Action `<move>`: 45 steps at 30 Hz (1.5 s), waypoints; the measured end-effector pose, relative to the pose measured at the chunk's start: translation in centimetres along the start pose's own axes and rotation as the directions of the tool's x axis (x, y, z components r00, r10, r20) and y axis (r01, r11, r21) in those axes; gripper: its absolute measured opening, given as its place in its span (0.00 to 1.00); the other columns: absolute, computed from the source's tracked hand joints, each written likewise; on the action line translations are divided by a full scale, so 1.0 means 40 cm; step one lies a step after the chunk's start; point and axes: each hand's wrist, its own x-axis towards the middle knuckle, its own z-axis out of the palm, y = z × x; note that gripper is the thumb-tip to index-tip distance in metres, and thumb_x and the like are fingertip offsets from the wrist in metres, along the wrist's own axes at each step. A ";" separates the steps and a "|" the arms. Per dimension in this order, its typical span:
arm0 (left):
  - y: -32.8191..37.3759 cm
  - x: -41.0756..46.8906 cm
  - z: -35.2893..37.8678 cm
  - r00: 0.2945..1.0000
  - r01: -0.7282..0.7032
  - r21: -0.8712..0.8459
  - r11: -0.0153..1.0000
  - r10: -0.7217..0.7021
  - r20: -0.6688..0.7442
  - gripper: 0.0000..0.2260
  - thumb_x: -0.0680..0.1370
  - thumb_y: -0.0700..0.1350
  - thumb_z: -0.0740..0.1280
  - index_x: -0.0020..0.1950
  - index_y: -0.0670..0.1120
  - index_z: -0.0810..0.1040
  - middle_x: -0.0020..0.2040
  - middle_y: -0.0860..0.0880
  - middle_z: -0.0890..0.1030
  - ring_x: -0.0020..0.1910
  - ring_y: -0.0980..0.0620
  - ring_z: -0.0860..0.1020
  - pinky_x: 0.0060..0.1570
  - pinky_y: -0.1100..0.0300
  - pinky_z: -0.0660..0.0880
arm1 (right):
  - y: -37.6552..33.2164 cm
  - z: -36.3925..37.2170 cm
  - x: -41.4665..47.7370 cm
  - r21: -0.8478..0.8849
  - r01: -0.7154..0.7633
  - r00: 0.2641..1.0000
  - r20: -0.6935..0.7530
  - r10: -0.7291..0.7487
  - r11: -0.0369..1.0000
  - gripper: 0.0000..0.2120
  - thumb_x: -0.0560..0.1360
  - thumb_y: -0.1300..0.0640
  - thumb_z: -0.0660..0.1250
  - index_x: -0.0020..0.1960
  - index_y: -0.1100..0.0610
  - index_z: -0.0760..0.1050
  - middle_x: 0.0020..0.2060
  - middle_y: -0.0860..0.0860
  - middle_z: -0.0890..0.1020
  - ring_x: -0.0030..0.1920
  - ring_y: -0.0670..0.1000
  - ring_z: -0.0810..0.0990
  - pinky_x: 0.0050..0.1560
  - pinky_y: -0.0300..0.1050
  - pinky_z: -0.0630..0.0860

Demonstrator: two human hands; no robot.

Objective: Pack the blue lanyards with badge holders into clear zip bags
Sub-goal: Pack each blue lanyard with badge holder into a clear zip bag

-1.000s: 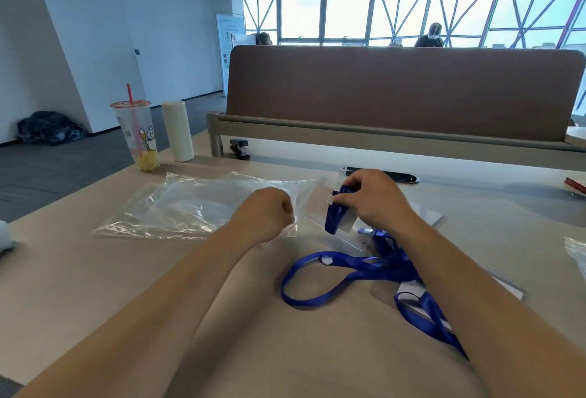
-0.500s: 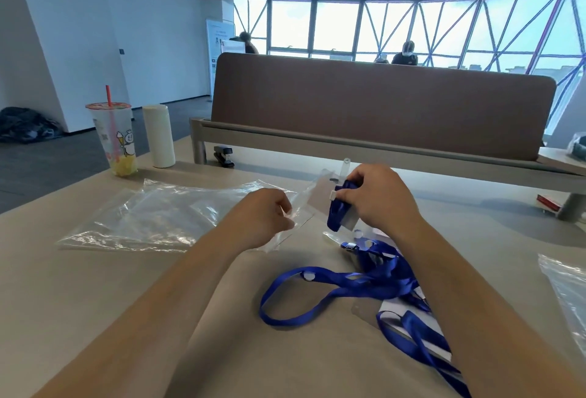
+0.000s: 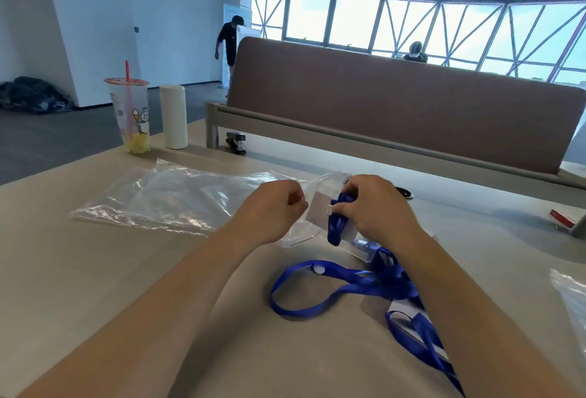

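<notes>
Right hand (image 3: pixel 377 207) grip pinched on folded blue lanyard (image 3: pixel 337 226) and badge holder (image 3: pixel 318 212); left hand (image 3: pixel 272 207) grip pinched on mouth edge of clear zip bag (image 3: pixel 304 188), just left of bundle. Step: insertion starting. Next: spread mouth, slide bundle in. Loose lanyards (image 3: pixel 348 283) on surface (image 3: pixel 95 270) nearer body; spare bags (image 3: pixel 165 198) left.

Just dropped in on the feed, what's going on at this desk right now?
A person is bagging lanyards. The left hand pinches the mouth of a clear zip bag, while the right hand holds a folded blue lanyard with badge holder at the opening; it looks only partly in. More blue lanyards lie loose on the table, with a stack of spare bags to the left.
</notes>
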 end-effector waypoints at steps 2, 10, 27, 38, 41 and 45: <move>0.004 0.001 0.004 0.999 -0.018 0.002 1.000 0.018 -0.042 0.06 0.81 0.48 0.64 0.50 0.49 0.79 0.47 0.52 0.80 0.42 0.54 0.78 0.39 0.65 0.73 | -0.007 0.003 -0.004 -0.011 0.012 1.000 0.021 -0.012 1.000 0.11 0.75 0.52 0.72 0.55 0.54 0.78 0.49 0.51 0.82 0.46 0.51 0.78 0.48 0.44 0.74; 0.018 -0.005 0.020 0.996 -0.087 -0.056 0.995 0.085 -0.040 0.04 0.80 0.49 0.64 0.48 0.52 0.78 0.52 0.53 0.76 0.47 0.54 0.77 0.46 0.60 0.77 | -0.022 0.010 -0.012 -0.062 -0.018 1.000 0.013 0.018 0.998 0.15 0.75 0.50 0.72 0.58 0.54 0.73 0.52 0.52 0.80 0.46 0.50 0.76 0.49 0.42 0.72; 0.020 -0.013 0.022 0.994 -0.113 0.007 0.994 0.113 -0.006 0.08 0.82 0.47 0.62 0.53 0.50 0.80 0.73 0.58 0.70 0.71 0.55 0.68 0.64 0.64 0.61 | -0.022 0.024 -0.012 -0.046 -0.028 0.998 -0.053 0.025 0.999 0.15 0.76 0.50 0.71 0.58 0.55 0.73 0.54 0.53 0.80 0.47 0.50 0.75 0.57 0.45 0.74; 0.033 -0.011 0.024 0.995 -0.075 -0.213 0.974 0.089 0.055 0.05 0.81 0.45 0.63 0.51 0.51 0.78 0.64 0.55 0.79 0.55 0.55 0.78 0.58 0.55 0.77 | -0.014 0.037 -0.006 0.003 -0.036 0.992 -0.125 0.036 0.999 0.11 0.76 0.51 0.71 0.50 0.52 0.69 0.50 0.51 0.78 0.45 0.48 0.74 0.48 0.39 0.69; 0.032 -0.004 0.026 0.995 -0.076 -0.261 0.962 0.092 0.050 0.06 0.80 0.45 0.64 0.45 0.51 0.78 0.64 0.55 0.79 0.53 0.54 0.79 0.56 0.50 0.80 | -0.012 0.045 -0.005 0.040 -0.049 0.989 -0.140 0.054 0.998 0.11 0.76 0.52 0.71 0.49 0.52 0.70 0.50 0.51 0.79 0.43 0.48 0.74 0.48 0.40 0.71; 0.034 -0.001 0.026 0.994 -0.065 -0.292 0.954 0.087 0.062 0.08 0.80 0.45 0.64 0.42 0.51 0.79 0.64 0.55 0.79 0.54 0.53 0.79 0.55 0.50 0.80 | -0.010 0.045 -0.001 0.122 -0.064 0.986 -0.148 0.081 0.991 0.09 0.76 0.51 0.71 0.49 0.52 0.71 0.49 0.51 0.79 0.44 0.49 0.75 0.49 0.41 0.72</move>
